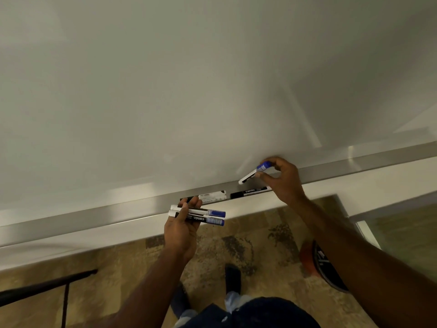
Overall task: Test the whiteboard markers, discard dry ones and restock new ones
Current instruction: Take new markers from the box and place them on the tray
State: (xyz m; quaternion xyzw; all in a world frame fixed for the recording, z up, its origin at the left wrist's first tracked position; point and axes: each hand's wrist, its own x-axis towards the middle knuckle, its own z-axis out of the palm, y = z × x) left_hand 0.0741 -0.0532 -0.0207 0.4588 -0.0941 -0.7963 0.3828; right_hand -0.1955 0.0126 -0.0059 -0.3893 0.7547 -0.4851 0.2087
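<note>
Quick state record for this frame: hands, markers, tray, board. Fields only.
left hand: holds two blue-capped markers side by side, caps pointing right
right hand: pinches a tilted blue-capped marker just above the tray
tray: white-barrelled marker and black marker lying end to end
whiteboard: no ink marks visible

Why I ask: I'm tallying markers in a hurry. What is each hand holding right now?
Left hand: closed, gripping two blue markers.
Right hand: closed, pinching a single blue marker.
</note>
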